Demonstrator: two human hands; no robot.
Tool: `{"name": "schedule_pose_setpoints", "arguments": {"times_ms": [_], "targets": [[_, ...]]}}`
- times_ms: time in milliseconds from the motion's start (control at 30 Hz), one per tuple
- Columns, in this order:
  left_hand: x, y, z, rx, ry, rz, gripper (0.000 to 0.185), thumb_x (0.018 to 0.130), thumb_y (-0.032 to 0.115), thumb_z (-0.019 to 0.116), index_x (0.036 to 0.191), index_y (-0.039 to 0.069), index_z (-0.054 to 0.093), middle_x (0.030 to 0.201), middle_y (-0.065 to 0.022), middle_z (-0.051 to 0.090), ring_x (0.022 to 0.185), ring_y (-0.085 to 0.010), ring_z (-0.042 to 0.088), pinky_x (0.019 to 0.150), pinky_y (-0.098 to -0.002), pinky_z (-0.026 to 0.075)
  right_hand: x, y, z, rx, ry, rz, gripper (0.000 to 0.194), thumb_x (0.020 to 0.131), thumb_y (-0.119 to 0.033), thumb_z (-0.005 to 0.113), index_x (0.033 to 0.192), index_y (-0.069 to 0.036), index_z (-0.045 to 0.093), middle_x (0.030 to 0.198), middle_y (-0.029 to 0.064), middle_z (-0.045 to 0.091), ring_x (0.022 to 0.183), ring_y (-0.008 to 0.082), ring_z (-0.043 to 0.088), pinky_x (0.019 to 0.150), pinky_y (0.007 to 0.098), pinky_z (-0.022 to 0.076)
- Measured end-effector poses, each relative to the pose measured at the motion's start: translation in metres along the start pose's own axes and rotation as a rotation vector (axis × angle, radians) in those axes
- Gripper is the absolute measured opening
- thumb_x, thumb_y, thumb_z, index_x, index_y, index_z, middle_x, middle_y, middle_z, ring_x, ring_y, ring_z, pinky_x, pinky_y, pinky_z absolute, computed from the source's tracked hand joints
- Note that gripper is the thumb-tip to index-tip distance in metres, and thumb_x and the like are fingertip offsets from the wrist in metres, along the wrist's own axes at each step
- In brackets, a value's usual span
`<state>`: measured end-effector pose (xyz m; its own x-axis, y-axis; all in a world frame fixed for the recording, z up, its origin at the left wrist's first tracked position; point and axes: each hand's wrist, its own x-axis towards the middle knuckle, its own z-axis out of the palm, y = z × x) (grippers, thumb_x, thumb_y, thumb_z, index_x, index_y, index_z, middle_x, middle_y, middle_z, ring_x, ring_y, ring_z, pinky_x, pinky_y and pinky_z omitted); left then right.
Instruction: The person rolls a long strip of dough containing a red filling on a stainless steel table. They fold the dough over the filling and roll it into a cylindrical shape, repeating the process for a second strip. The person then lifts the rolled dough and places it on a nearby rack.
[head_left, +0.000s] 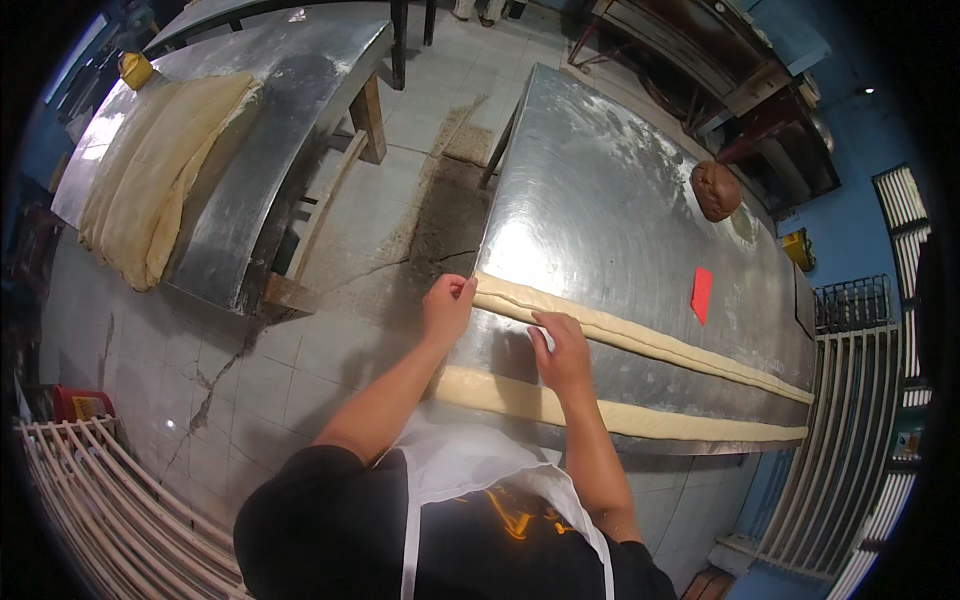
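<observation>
A long, folded strip of pale dough (652, 341) runs across the metal-topped table (592, 202), with a seam along its length. At its left end, by the table's edge, my left hand (448, 307) pinches the dough between thumb and fingers. My right hand (566, 352) rests its fingertips at the strip's near edge, thumb and forefinger apart. Closer to my body lies a second, flatter dough strip (675, 426), partly hidden by my right forearm. Beyond the folded strip is a red plastic scraper (701, 295).
A brown lump of dough (716, 191) sits at the table's far right, near scattered flour. Another metal table (300, 112) on the left bears a folded dough sheet (165, 165) and a yellow container (135, 70). Slatted racks (832, 442) stand right and lower left; an oven (682, 52) is behind.
</observation>
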<state>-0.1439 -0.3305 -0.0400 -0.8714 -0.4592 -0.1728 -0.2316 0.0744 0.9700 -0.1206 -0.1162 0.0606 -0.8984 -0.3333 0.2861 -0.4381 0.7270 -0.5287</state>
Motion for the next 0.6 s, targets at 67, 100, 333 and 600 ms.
{"name": "schedule_pose_setpoints", "arguments": {"times_ms": [67,100,333,600], "targets": [[0.005,0.006,-0.003,0.142,-0.054,0.045,0.021,0.093,0.022,0.076,0.098,0.001,0.073,0.088,-0.015,0.073,0.08,-0.0283,0.072,0.076,-0.0402,0.056,0.015,0.003,0.022,-0.087,-0.033,-0.057,0.042,0.092,-0.014,0.076,0.131,-0.003,0.067,0.127,0.0176,0.067,0.118,0.0367,0.063,0.097,0.0471,0.0516],[0.008,0.007,-0.004,0.212,-0.086,0.066,0.023,0.092,0.022,0.077,0.099,0.001,0.073,0.087,-0.0147,0.074,0.079,-0.0276,0.072,0.076,-0.0398,0.056,0.022,0.004,0.035,-0.128,-0.063,-0.082,0.048,0.092,-0.015,0.075,0.137,-0.003,0.062,0.135,0.0187,0.064,0.124,0.0384,0.059,0.102,0.0492,0.049],[0.018,-0.006,0.003,0.186,0.044,0.127,0.032,0.089,0.028,0.082,0.099,-0.002,0.074,0.09,-0.0132,0.077,0.082,-0.0254,0.074,0.079,-0.0377,0.058,0.011,0.001,0.098,-0.307,-0.223,-0.166,0.078,0.094,-0.029,0.073,0.158,-0.001,0.037,0.162,0.0224,0.041,0.15,0.0439,0.038,0.121,0.0577,0.0319],[0.037,0.002,0.004,0.215,-0.146,-0.028,0.043,0.089,0.033,0.083,0.111,-0.003,0.076,0.095,-0.0153,0.079,0.089,-0.0224,0.077,0.08,-0.0346,0.059,0.01,0.013,0.1,-0.235,-0.279,-0.041,0.085,0.093,-0.033,0.074,0.158,0.004,0.034,0.165,0.0252,0.035,0.155,0.0424,0.032,0.126,0.0587,0.0247]]}}
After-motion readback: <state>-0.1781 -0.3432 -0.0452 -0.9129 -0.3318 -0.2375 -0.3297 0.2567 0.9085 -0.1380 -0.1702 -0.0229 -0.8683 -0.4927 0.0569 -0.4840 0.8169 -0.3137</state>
